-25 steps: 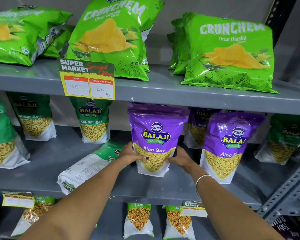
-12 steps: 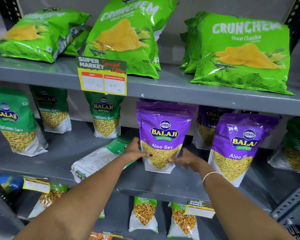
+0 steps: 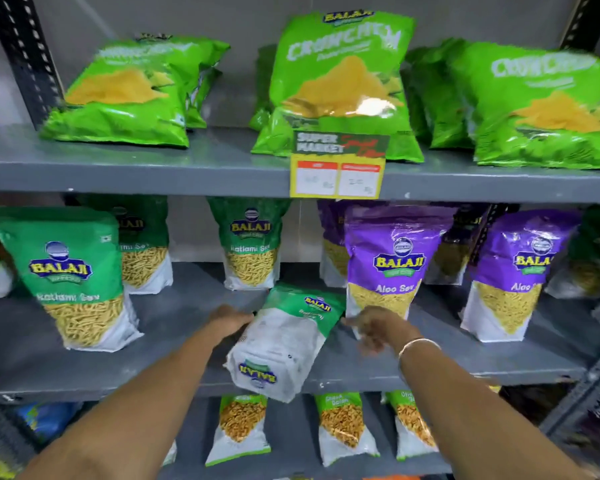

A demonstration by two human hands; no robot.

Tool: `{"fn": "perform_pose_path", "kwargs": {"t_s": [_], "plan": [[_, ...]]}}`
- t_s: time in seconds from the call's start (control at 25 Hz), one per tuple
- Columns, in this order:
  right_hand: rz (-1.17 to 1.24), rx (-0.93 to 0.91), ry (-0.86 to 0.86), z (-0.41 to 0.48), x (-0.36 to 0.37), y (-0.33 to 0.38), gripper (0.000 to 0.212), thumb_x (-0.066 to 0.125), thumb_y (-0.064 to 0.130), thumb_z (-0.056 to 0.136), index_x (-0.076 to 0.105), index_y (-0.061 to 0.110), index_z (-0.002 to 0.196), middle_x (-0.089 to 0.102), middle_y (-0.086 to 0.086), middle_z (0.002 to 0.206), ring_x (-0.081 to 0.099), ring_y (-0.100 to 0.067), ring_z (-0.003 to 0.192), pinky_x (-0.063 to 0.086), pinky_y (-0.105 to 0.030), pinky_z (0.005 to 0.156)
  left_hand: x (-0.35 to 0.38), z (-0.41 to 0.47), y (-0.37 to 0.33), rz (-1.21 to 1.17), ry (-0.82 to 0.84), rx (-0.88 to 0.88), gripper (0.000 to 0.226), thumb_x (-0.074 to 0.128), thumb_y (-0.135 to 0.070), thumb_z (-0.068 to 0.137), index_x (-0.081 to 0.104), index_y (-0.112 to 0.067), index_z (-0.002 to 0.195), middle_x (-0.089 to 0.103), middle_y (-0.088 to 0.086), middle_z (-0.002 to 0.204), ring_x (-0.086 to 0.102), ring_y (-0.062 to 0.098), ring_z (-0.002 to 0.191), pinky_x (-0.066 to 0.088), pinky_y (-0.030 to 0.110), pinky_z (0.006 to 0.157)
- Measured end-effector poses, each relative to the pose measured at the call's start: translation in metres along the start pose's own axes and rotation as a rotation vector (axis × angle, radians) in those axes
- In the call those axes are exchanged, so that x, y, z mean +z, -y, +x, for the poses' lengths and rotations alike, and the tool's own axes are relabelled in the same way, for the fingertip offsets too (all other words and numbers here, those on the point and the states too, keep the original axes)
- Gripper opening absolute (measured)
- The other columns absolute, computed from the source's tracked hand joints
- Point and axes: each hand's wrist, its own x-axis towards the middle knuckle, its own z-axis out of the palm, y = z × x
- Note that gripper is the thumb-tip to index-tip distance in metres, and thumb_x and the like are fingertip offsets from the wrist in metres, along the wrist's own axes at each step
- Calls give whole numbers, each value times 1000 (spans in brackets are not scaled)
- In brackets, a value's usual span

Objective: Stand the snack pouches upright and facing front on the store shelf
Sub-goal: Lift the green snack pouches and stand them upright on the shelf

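Snack pouch (image 3: 284, 341) with the green top is flat on its back on the middle shelf (image 3: 174, 388), white side up, bottom end poking past the front edge. Left hand (image 3: 231, 320) touches its left side, fingers hidden behind it so can't tell the grip. Right hand (image 3: 374, 329) is blurry, fingers loosely spread beside the upright purple pouch (image 3: 394, 261).
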Motion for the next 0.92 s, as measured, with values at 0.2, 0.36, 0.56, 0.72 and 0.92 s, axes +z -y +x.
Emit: {"fn": "perform_pose_path", "kwargs": {"t_s": [0.2,0.36,0.56,0.72,0.92], "plan": [[358,4,-24,-9,87,12,26,65,29,84,50,15,68,43,6,20,37,-11,13,30,-6,29,7,3,21,-582,351,-126,20,58,-23,88,61,-9,74,72,6,63,65,17,54,53,26,56],[451,20,74,-11,97,10,17,64,18,84,60,12,69,65,1,40,62,-15,34,52,-21,38,4,2,21,-617,470,-201,23,61,-27,86,60,-9,73,70,4,57,63,18,50,53,26,47],[405,-19,123,-14,90,10,11,65,8,81,66,13,71,71,1,51,69,-16,46,58,-32,49,-7,-7,19,-518,498,-151,18,63,-24,85,57,-12,72,51,0,56,43,11,44,47,18,38],[281,-64,100,-25,85,31,10,70,8,77,63,11,71,67,3,48,64,-15,44,54,-27,46,-24,-5,12,-496,448,-29,20,70,-19,79,53,-13,88,58,4,82,53,15,66,52,24,53],[271,-339,-112,-20,94,56,59,75,-13,66,41,2,112,63,-20,110,65,-26,88,54,-36,63,-33,-2,5,-460,237,95,26,73,-6,75,50,-15,81,59,0,84,52,11,76,43,23,63]]}}
